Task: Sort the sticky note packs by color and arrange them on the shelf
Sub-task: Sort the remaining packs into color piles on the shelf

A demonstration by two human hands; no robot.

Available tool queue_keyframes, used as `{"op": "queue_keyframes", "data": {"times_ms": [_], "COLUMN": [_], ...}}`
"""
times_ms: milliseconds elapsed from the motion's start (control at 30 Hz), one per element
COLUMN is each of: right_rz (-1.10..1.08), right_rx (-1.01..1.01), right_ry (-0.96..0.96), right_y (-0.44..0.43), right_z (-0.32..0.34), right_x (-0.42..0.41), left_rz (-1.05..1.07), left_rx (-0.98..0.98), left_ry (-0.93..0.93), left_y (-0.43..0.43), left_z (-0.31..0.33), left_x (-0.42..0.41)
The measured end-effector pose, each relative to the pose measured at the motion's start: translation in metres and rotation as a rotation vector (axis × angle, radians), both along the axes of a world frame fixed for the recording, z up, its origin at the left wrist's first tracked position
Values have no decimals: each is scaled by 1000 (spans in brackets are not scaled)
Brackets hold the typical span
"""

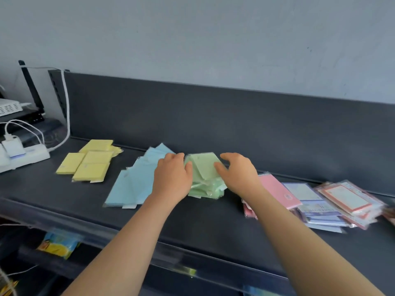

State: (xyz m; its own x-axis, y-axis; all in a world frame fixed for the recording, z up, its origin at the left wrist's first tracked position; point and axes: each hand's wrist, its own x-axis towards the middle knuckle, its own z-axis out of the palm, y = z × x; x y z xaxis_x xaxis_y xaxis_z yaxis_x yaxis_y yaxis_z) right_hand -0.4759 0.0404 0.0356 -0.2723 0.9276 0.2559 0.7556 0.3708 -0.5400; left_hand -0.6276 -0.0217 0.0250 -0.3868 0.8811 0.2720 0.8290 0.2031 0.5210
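– Four colour piles on the shelf (192, 223), then?

– Yes. The yellow packs (89, 165) lie at the left and the blue packs (130, 184) are fanned out beside them. In the middle are the green packs (203, 174), and right of those the pink packs (275, 189), partly under the right forearm.

– And the hands?

– Both are on the green packs. The left hand (172, 178) cups the pile's left side, with its fingers curled over the far corner and its thumb on the top pack. On the other side the right hand (239, 174) mirrors it, thumb lying on top and fingers arched over the far edge. It is a loose hold from both sides (the pile sits on the shelf, its lower packs splayed).

– Does the left hand touch the blue packs?

– It overlaps their right edge, but I cannot tell whether it touches them.

– Anything else?

– Some printed packs (346, 201), blurred, are stacked past the pink ones at the far right. A power strip (27, 157) with white cables (67, 116) sits at the far left, beyond the yellow packs.
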Motion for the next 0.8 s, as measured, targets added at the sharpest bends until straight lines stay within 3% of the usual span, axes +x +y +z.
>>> {"op": "queue_keyframes", "data": {"times_ms": [233, 800], "right_rz": [-87, -419], "right_rx": [105, 102], "right_ry": [7, -92], "right_y": [-27, -98], "right_z": [-5, -20], "right_x": [52, 311], "left_rz": [-174, -535], "left_rx": [218, 298], "left_ry": [136, 128], "left_y": [-15, -30], "left_z": [6, -12], "left_x": [43, 295]}}
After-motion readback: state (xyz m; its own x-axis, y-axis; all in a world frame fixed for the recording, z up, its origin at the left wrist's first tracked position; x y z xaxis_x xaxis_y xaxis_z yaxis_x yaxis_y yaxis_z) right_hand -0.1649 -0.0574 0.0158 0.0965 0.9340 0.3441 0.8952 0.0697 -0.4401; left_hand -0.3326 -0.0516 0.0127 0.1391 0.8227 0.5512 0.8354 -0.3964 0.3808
